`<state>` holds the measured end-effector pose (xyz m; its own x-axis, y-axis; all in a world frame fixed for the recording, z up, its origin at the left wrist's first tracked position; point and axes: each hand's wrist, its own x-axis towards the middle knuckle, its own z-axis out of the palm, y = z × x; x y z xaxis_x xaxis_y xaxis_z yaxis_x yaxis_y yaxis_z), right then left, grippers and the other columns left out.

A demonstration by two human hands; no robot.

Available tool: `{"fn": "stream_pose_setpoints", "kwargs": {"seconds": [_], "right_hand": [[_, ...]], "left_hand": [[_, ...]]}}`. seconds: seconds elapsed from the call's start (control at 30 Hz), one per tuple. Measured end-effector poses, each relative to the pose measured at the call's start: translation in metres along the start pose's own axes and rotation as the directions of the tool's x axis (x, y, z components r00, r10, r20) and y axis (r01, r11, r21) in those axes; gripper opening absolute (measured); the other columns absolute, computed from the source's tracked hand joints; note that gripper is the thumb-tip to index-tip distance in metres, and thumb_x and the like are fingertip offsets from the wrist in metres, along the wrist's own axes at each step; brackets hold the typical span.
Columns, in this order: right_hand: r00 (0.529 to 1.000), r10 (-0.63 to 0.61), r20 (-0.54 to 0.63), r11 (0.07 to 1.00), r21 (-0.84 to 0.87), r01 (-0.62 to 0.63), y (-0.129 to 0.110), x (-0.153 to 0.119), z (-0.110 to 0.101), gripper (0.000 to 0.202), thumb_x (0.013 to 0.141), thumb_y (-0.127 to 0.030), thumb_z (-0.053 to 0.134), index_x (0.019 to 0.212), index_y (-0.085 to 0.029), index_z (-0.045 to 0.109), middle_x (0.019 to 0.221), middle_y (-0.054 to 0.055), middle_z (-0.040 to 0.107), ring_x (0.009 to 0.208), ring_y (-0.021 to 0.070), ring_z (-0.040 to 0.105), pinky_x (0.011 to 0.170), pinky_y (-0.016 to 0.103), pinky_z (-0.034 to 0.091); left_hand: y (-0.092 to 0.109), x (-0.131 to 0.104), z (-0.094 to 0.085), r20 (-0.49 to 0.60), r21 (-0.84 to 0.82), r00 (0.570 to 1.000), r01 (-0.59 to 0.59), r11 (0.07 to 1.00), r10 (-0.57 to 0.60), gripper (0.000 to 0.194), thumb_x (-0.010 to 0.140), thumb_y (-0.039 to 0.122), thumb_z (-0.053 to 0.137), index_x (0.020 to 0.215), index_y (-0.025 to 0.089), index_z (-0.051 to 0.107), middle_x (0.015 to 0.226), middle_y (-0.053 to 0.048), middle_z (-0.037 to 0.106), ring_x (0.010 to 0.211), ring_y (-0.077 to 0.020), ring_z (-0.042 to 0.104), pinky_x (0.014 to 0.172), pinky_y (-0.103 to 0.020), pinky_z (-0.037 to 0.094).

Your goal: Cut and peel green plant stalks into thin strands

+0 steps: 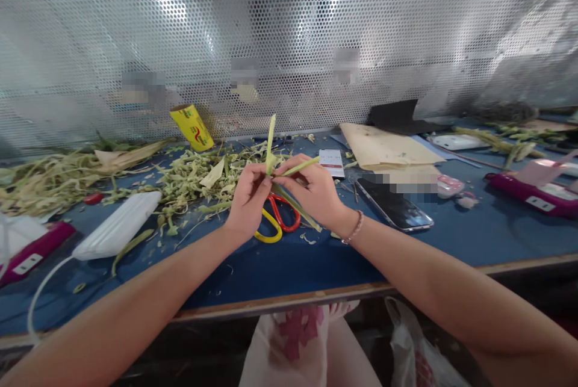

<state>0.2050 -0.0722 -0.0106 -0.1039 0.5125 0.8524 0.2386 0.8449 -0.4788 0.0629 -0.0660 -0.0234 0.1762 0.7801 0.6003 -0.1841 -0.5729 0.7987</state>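
Observation:
My left hand [247, 201] and my right hand [311, 189] meet over the blue table, both with fingers pinched on pale green leaf strips [271, 139]. One strip end points straight up, another sticks out to the right, and a third slants down below my right hand. Where the strips cross, my fingers partly hide them. Under my hands lies a pair of scissors [270, 238] with one yellow and one red handle loop; its blades are hidden. Just beyond my left hand spreads a heap of small pale green leaf pieces [194, 179].
A yellow tube [195, 129] leans behind the heap. A white block with a cable [118, 226] is at left. To the right lie a phone [395, 203], a small card [332, 161] and brown paper [388, 146]. A perforated metal screen [289, 32] stands along the back.

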Motion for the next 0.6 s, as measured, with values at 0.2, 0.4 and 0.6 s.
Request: {"fn": "stream_pose_setpoints", "kwargs": {"seconds": [0.2,0.4,0.6], "right_hand": [[0.998,0.052,0.029,0.998,0.040,-0.053,0.001,0.000,0.001,0.007,0.079,-0.020,0.056,0.083,-0.021,0.062,0.086,0.002,0.065,0.084,0.0142,0.060,0.076,0.031,0.050],[0.996,0.069,0.055,0.995,0.074,-0.073,0.001,0.001,0.000,0.008,0.079,-0.017,0.056,0.082,-0.020,0.062,0.083,0.002,0.065,0.086,0.0144,0.060,0.076,0.030,0.051],[0.991,0.100,0.086,0.986,0.124,-0.111,0.003,-0.001,0.001,0.006,0.078,-0.019,0.056,0.082,-0.020,0.061,0.085,0.003,0.063,0.084,0.0138,0.060,0.073,0.029,0.052]], "left_hand": [[0.004,0.000,0.002,-0.054,-0.115,0.996,0.067,0.991,-0.074,0.014,0.076,0.035,0.057,0.078,0.022,0.051,0.082,0.000,0.053,0.064,-0.0101,0.046,0.056,-0.022,0.039],[0.012,0.003,0.004,-0.009,-0.265,0.989,0.139,0.954,-0.147,0.020,0.067,0.034,0.060,0.069,0.020,0.046,0.067,0.001,0.048,0.054,-0.0085,0.042,0.045,-0.021,0.034],[0.020,0.005,0.006,0.013,-0.263,0.976,0.212,0.941,-0.217,0.025,0.067,0.035,0.056,0.064,0.020,0.037,0.062,0.002,0.045,0.051,-0.0088,0.042,0.042,-0.021,0.031]]}}
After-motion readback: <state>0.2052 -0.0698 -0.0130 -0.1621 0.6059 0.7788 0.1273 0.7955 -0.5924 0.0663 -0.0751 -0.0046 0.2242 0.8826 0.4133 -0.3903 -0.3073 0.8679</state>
